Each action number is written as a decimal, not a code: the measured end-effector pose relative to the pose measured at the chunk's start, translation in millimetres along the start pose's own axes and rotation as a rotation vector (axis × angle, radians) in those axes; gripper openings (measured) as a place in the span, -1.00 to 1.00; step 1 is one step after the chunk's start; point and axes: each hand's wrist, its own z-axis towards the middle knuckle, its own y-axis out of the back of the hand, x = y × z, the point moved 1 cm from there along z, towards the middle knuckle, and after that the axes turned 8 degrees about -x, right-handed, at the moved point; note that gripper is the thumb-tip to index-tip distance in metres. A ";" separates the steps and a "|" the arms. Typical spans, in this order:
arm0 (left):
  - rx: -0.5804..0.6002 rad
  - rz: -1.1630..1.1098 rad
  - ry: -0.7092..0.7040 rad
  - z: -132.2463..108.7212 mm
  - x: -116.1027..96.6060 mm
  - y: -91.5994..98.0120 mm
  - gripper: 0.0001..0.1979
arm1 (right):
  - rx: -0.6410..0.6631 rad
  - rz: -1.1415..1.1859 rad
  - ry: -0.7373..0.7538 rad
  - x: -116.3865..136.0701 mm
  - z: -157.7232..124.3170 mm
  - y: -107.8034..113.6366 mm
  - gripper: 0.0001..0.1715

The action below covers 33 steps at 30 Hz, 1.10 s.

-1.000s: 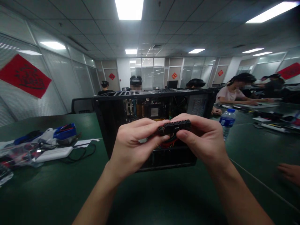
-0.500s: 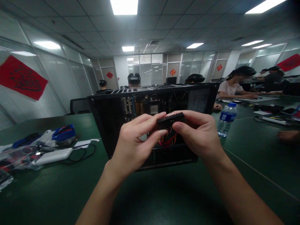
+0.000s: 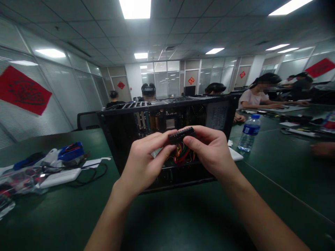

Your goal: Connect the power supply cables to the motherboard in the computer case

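Note:
Between my two hands is a black multi-pin power connector (image 3: 182,135), its row of sockets turned upward. My left hand (image 3: 146,158) pinches its left end between thumb and fingers. At the right end, my right hand (image 3: 211,148) grips it with the thumb in front. Coloured wires (image 3: 181,153) bunch just below the connector. Behind my hands stands an open black computer case (image 3: 111,139), its inside facing me. A motherboard with white slots (image 3: 141,120), a silver square (image 3: 170,123) and a round fan (image 3: 198,114) show inside it. My hands hide the case's middle.
Left on the green table (image 3: 167,223) lie a white power strip (image 3: 61,177), plastic bags (image 3: 23,179) and a blue pouch (image 3: 70,151). A water bottle (image 3: 249,133) stands right of the case. Another person (image 3: 258,94) sits farther right, and a co-worker's hand (image 3: 323,149) rests at the right edge.
My hands and the connector have shifted a little left and tilted slightly, with both hands still gripping it. More of the coloured wires show below. The whole view has shifted slightly.

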 end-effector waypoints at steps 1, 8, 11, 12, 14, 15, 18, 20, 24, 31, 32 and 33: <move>-0.001 0.007 -0.003 0.7 1.3 0.2 -0.69 | 0.010 0.009 -0.006 -0.3 1.1 -0.1 -0.83; -0.022 0.070 -0.078 5.1 8.8 3.3 -0.74 | 0.054 0.007 -0.034 -2.1 7.8 1.5 -0.82; 0.000 0.091 -0.084 5.1 10.0 6.0 -0.74 | 0.066 -0.019 -0.030 -0.4 8.6 -0.8 -0.83; 0.008 0.098 -0.081 4.9 10.2 7.0 -0.74 | 0.067 -0.024 -0.030 0.3 8.6 -1.7 -0.83; 0.013 0.119 -0.079 4.6 10.3 8.6 -0.74 | 0.065 -0.028 -0.026 1.8 8.4 -2.9 -0.83; 0.014 0.129 -0.082 4.5 10.3 9.3 -0.74 | 0.062 -0.032 -0.022 2.6 8.2 -3.2 -0.84; 0.021 0.144 -0.091 4.3 10.3 10.1 -0.75 | 0.065 -0.052 -0.014 5.2 7.3 -3.1 -0.84; 0.028 0.132 -0.088 4.1 10.9 9.7 -0.75 | 0.073 -0.065 -0.013 6.3 6.8 -2.4 -0.84; 0.018 0.080 -0.052 3.0 13.2 7.6 -0.72 | 0.077 -0.098 -0.028 6.1 7.2 -0.4 -0.81; 0.039 0.049 -0.031 3.6 17.2 7.7 -0.70 | 0.173 -0.068 -0.083 5.9 8.0 3.3 -0.74; 0.042 0.046 -0.028 3.8 17.9 7.7 -0.71 | 0.183 -0.066 -0.088 5.2 7.9 4.2 -0.72; 0.043 0.040 -0.019 3.9 18.6 7.4 -0.72 | 0.187 -0.066 -0.091 4.3 7.7 5.4 -0.72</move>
